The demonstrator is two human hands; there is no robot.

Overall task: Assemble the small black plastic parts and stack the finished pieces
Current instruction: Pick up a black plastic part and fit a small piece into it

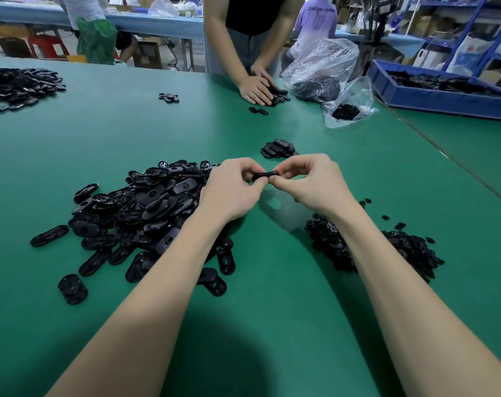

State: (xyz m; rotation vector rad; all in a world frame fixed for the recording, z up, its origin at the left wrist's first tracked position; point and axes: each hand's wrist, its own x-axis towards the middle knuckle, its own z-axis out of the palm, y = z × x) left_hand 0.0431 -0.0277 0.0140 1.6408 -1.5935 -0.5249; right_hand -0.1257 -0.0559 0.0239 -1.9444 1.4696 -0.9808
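Head view is showing both hands meeting just above the green desk (272,325), between two heaps of black parts. The left hand (232,187) and the right hand (306,181) are each pinching one end of a small black oval piece (265,176), fingers curled round it, thumbs underneath. Whether an insert is already sitting inside the piece cannot be told, since the fingers are hiding its face.

To the left, a big heap of oval shells (146,207) is lying loose, touching the left forearm. To the right, a heap of smaller inserts (409,247) is lying beside the right forearm. Just beyond the hands, a short stack of finished pieces (279,149) is sitting on the desk.

Judging by the grip, the pressing-together step is in hand, with most of the work remaining given the size of the heaps. The next move is calling for a firm squeeze until the parts seat, then a short reach forward to lay the piece squarely on the stack without toppling it.
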